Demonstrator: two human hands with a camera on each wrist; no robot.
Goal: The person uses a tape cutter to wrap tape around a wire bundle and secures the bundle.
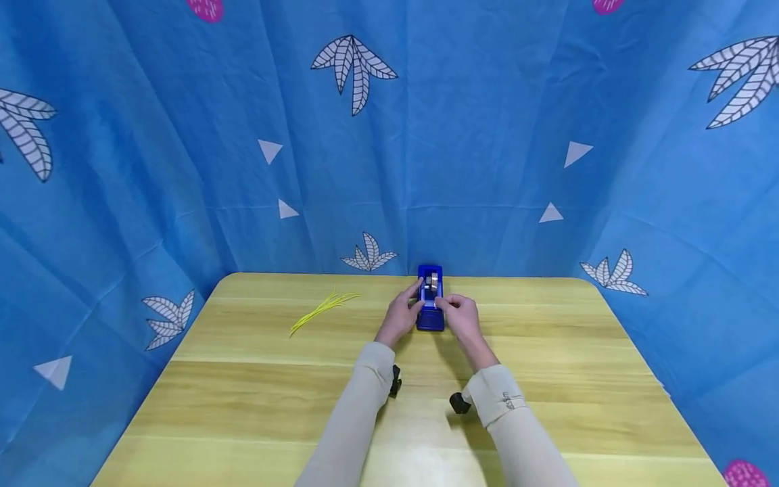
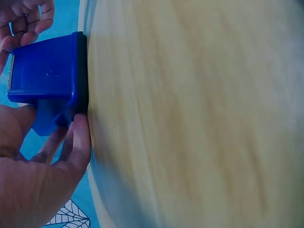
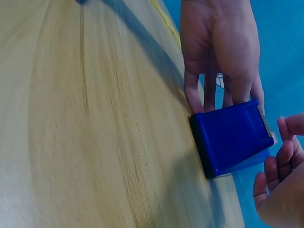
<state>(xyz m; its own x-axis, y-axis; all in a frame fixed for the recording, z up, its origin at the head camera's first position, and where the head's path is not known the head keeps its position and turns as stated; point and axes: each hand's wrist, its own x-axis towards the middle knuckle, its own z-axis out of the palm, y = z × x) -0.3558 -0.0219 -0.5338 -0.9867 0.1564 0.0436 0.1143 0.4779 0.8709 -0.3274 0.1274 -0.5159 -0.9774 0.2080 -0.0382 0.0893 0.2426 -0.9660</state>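
Observation:
A blue tape dispenser point(image 1: 430, 320) stands at the table's far edge, with a roll of tape point(image 1: 434, 281) in its open top. My left hand point(image 1: 399, 314) holds the dispenser's left side, thumb near the cutter end and fingers along the body. In the left wrist view, those fingertips reach low on its side wall. Across the front top edge runs a toothed metal cutter point(image 3: 263, 121). Right at this cutter, my right hand point(image 1: 462, 314) pinches the tape's end between thumb and forefinger, its other fingers curled. The tape itself is barely visible there.
A loose bundle of thin yellow strands point(image 1: 322, 310) lies on the wooden table point(image 1: 243, 392), left of the dispenser. Blue patterned cloth point(image 1: 475, 135) hangs right behind the table's far edge and along both sides. Black wrist devices point(image 1: 460, 403) sit at the cuffs.

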